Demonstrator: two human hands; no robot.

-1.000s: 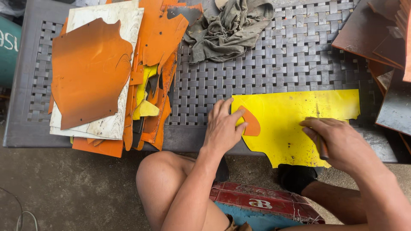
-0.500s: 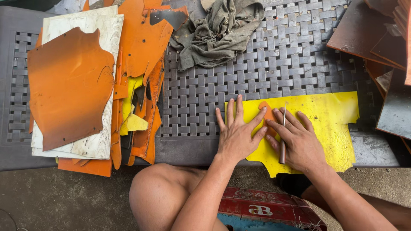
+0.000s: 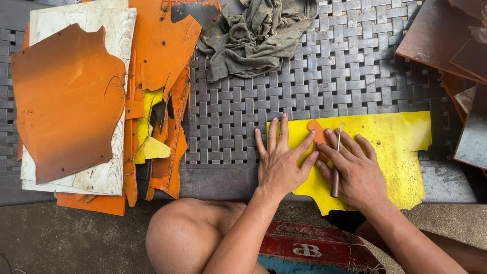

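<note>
At far left, a stack of orange leather sheets (image 3: 66,101) lies over a pale mottled board (image 3: 109,45) on the dark woven table (image 3: 243,101). Just right of the stack, narrower orange offcuts (image 3: 170,66) and small yellow scraps (image 3: 151,148) overlap in a loose heap. Above the centre, a crumpled grey-green rag (image 3: 253,35) rests on the weave. Below it, near the table's front edge, the left hand (image 3: 280,161) lies flat with fingers spread, palm down, pressing on the left end of a yellow sheet (image 3: 395,147) and touching a small orange pattern piece (image 3: 319,137) laid on that sheet. The right hand (image 3: 355,170), just beside the left and partly touching it, is closed loosely around a slim tool with a brown handle (image 3: 336,175); its thin metal shaft points away from the person along the edge of the orange piece. The yellow sheet extends rightward, its lower edge overhanging the table's front. At far right, dark brown and grey sheets (image 3: 446,40) lie stacked at an angle. A bare knee (image 3: 187,233) shows below the table edge.
</note>
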